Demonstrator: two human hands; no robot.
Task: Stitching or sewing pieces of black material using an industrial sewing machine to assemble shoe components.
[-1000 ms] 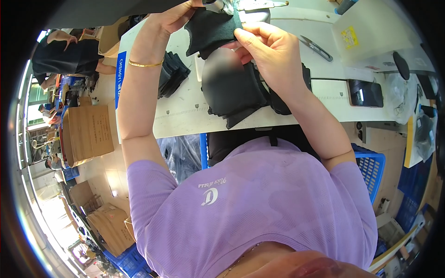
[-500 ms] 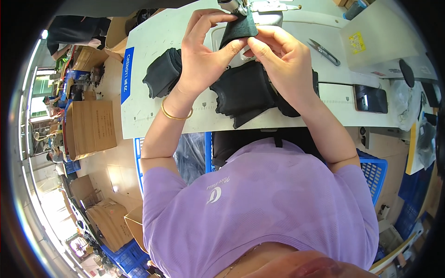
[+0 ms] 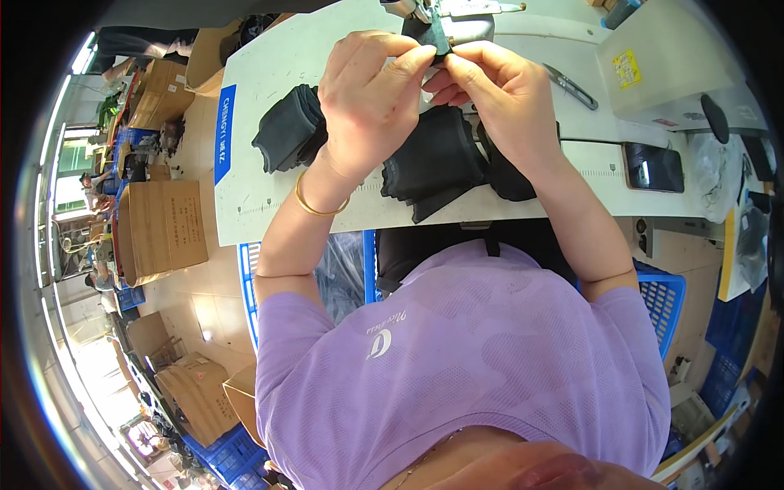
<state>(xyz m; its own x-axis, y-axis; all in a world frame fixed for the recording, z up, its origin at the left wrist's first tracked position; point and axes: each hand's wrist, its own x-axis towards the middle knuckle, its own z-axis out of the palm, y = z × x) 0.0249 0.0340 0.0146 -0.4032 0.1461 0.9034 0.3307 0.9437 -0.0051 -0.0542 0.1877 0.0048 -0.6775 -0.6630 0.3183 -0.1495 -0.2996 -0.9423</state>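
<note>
Both my hands pinch one small black fabric piece (image 3: 430, 33) at the far edge of the white table (image 3: 269, 188), right at the metal head of a sewing machine (image 3: 457, 18). My left hand (image 3: 371, 98) grips its left side with fingertips and wears a gold bangle at the wrist. My right hand (image 3: 498, 94) holds the right side. Under my hands lies a stack of black fabric pieces (image 3: 433, 167). Another black pile (image 3: 286, 131) sits to the left.
A dark phone (image 3: 653, 167) and a pen-like tool (image 3: 572, 86) lie on the table's right part, beside a white machine body (image 3: 670, 57). Blue crates (image 3: 661, 290) stand below the table. Cardboard boxes (image 3: 163, 229) line the floor at left.
My left hand came in from the far left to meet the right. Both hands then moved the small black piece up toward the sewing machine head.
</note>
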